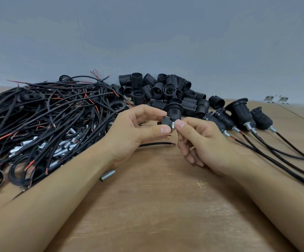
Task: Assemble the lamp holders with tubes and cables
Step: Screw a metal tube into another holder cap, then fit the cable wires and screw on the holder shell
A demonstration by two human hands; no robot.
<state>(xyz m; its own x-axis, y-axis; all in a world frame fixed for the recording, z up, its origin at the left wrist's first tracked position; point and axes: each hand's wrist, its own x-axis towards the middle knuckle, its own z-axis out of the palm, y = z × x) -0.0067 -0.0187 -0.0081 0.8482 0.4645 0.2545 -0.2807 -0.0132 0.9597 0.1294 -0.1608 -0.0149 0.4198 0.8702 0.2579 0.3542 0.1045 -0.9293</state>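
Forearms frame the work: lamp holder [173, 110] above mid-tabletop [156, 206], base gripped by left hand [129, 131], right hand [198, 142] pinching the small metal tube [173, 124] at its bottom; keep tube square, turn gently; loose cable [156, 143] just beneath.

We held both forearms stretched forward, hands meeting at the middle. Our left hand [133, 131] pinched with thumb and curled fingers; our right hand [200, 142] pinched between thumb and forefinger, other fingers curled under.
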